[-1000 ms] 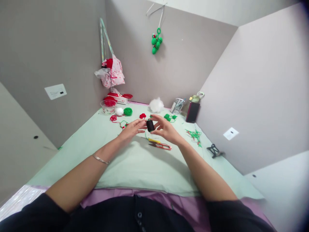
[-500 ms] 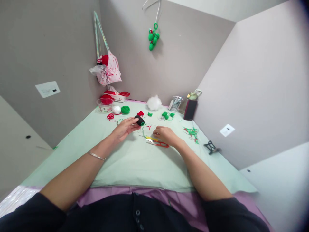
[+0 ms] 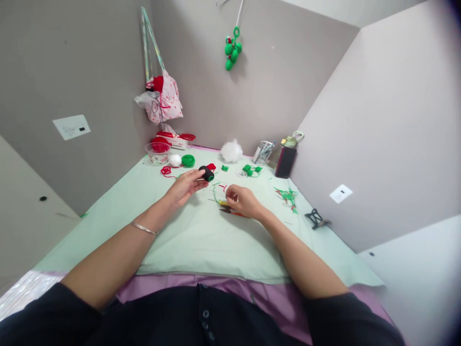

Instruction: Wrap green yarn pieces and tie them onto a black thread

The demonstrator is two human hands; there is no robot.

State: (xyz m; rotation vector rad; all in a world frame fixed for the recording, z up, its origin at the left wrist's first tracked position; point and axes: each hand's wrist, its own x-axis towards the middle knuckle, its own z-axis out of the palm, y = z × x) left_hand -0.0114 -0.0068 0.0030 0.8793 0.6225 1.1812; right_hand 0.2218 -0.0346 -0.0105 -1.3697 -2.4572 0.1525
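My left hand [image 3: 186, 187] is closed around a spool of black thread [image 3: 205, 172], tilted so that the green rim of its core shows. To its right, my right hand [image 3: 244, 200] has its thumb and fingers pinched together; whatever is between them is too small to make out. Just below that hand lie a yellow-handled crochet hook [image 3: 222, 203] and thread snips [image 3: 226, 210] with orange handles, both partly covered by it. Short red yarn bits [image 3: 223, 187] and a green yarn strand [image 3: 215, 193] rest between the two hands.
Behind the hands are a green yarn ball [image 3: 188, 160], white stuffing [image 3: 231, 151], green crocheted pieces [image 3: 248, 170] and a clear tub [image 3: 157, 154]. At the right are a phone [image 3: 285, 162], green yarn scraps [image 3: 287, 194] and a black stand [image 3: 317, 218]. A bag [image 3: 163, 98] hangs at left.
My right hand has shifted slightly left and its fingers have curled tighter, covering more of the snips' handles. My left hand still holds the spool, raised slightly. The whole view has tilted a little.
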